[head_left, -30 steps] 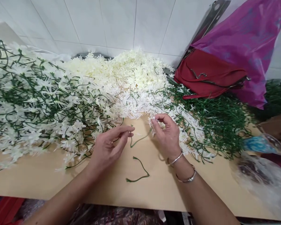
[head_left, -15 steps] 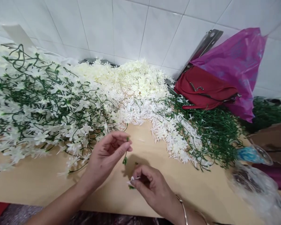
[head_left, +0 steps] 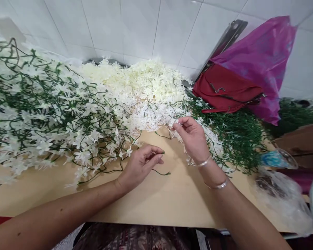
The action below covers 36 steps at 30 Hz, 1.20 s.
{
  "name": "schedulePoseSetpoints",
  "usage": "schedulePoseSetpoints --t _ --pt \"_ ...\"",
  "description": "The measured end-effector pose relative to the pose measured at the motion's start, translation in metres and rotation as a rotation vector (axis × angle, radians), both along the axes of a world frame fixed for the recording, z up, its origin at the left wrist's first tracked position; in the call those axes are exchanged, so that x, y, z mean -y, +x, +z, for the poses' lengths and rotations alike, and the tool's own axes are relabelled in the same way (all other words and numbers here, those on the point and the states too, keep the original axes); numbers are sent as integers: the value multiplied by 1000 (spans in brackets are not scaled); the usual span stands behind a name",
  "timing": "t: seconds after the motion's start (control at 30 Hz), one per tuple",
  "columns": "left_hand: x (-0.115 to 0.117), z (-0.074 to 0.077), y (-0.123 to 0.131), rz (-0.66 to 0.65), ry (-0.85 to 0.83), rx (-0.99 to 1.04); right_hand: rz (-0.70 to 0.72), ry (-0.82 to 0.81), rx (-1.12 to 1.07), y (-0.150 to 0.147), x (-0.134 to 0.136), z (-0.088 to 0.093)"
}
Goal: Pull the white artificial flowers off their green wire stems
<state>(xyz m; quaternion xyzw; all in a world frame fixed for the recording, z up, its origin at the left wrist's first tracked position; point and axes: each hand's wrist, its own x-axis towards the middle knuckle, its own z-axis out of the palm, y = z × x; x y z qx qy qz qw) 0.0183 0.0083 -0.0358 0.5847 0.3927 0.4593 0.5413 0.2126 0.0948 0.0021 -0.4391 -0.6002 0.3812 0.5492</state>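
Note:
My left hand (head_left: 143,163) is closed over the middle of the table, pinching a thin green artificial flower stem (head_left: 162,173). One end of the stem shows below the fingers, and a green tip pokes out at the fingertips. Farther forward and to the right, my right hand (head_left: 193,137) pinches a small white artificial flower piece (head_left: 175,123) at the edge of a heap of loose white flower pieces (head_left: 151,116). On the left lies a large pile of white artificial flowers (head_left: 67,114) with green stems.
Cream blossoms (head_left: 151,78) are heaped against the tiled wall (head_left: 138,27). Green stems (head_left: 237,139) lie at right beneath a red bag (head_left: 226,90) and a purple plastic bag (head_left: 266,62). A clear plastic bag (head_left: 284,201) rests on the table's right end.
My right hand has moved up and forward from the table's near part to the white flower heap. My left hand has shifted slightly right and its stem has turned nearly level.

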Motion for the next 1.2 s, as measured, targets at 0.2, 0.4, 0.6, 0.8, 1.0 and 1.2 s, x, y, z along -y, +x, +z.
schedulePoseSetpoints --t 0.2,0.4,0.6,0.8,1.0,1.2 --pt "-3 -2 -5 183 -2 -45 179 -185 28 -1 51 0" --pt "-7 -3 -3 169 45 -109 229 -258 26 -7 56 -6" --pt "-6 0 -3 136 51 -136 265 -349 -52 -6 53 -11" --pt "-6 1 -5 107 57 -149 287 -448 -108 -4 51 -18" --pt "-5 3 -4 103 -25 -96 213 -465 -109 -12 54 -15" --pt "-4 3 -5 129 -30 -91 105 -201 61 -20 65 -14"
